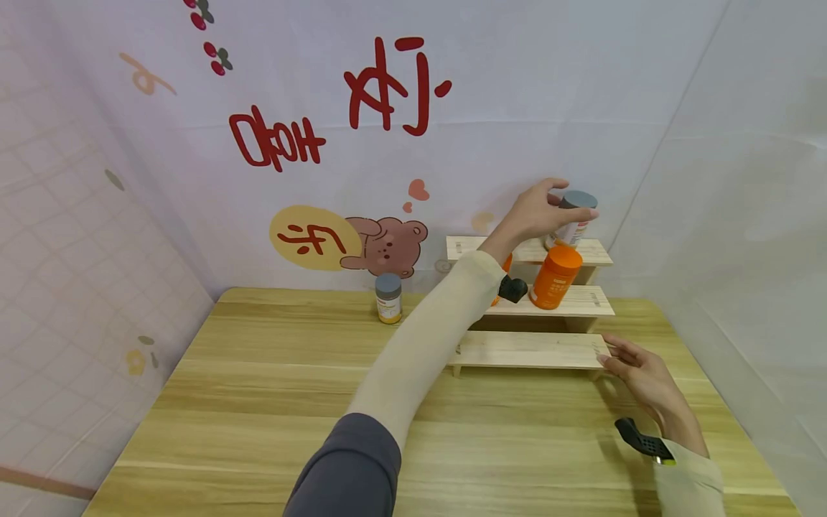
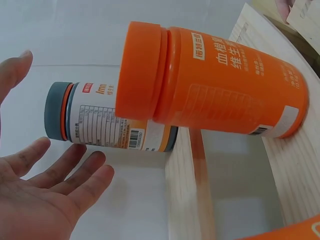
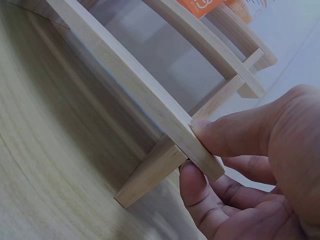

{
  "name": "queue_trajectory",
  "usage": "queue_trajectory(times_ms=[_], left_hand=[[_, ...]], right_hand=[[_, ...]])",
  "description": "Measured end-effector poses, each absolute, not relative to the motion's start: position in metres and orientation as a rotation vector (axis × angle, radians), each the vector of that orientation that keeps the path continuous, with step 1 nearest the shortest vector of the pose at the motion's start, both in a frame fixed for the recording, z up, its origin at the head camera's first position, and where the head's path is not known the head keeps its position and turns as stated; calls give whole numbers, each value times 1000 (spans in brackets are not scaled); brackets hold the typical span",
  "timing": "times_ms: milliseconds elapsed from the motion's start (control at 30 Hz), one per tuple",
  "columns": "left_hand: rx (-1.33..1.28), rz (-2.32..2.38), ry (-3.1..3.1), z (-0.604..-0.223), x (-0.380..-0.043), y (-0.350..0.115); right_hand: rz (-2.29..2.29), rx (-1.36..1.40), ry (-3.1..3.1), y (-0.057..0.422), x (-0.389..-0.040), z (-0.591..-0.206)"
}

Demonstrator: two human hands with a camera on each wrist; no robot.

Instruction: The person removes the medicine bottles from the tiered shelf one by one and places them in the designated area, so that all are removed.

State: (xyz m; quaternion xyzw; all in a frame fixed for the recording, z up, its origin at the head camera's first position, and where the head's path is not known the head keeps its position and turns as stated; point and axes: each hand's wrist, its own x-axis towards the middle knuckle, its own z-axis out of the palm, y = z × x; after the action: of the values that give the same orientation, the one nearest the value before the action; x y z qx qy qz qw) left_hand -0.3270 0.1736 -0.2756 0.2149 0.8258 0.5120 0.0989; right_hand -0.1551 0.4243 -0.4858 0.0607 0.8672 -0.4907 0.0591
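Observation:
My left hand (image 1: pixel 531 213) is at the top tier of a three-step wooden stand, beside a white supplement bottle with a grey lid (image 2: pixel 105 117). In the left wrist view its fingers and thumb are spread around the lid end, with a gap to the bottle. An orange bottle (image 1: pixel 554 281) stands upright on the middle tier, below that hand; another orange bottle is mostly hidden behind the left wrist. My right hand (image 1: pixel 646 380) pinches the right end of the stand's lowest board (image 3: pixel 130 82), thumb on top and fingers underneath.
Another grey-lidded bottle (image 1: pixel 389 300) stands at the back of the wooden table (image 1: pixel 278 402), left of the stand. A printed white cloth (image 1: pixel 517 93) hangs behind the table, with cloth along both sides too. My left forearm covers the stand's left part.

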Motion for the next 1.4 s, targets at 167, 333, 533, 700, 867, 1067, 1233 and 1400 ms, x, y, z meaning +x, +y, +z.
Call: queue_trajectory(times_ms=[167, 333, 533, 700, 867, 1067, 1233, 1400], left_hand=[[650, 1521, 2462, -279, -331, 184], [645, 1507, 2502, -283, -333, 192], [614, 1498, 2565, -284, -335, 198], [600, 1518, 2584, -284, -336, 200], [596, 1548, 2563, -285, -336, 199], [613, 1568, 2542, -284, -336, 191], [619, 1609, 2511, -283, -337, 182], [635, 1606, 2499, -277, -338, 174]], right_hand=[[-1500, 182, 2626, 425, -157, -487], [-1525, 174, 2607, 425, -158, -488], [-1524, 170, 2605, 425, -159, -485], [-1510, 179, 2604, 425, -159, -484], [-1512, 175, 2598, 425, -158, -484], [-1528, 181, 2600, 424, -156, -484], [-1532, 189, 2589, 424, -156, -485], [-1528, 190, 2588, 424, -155, -485]])
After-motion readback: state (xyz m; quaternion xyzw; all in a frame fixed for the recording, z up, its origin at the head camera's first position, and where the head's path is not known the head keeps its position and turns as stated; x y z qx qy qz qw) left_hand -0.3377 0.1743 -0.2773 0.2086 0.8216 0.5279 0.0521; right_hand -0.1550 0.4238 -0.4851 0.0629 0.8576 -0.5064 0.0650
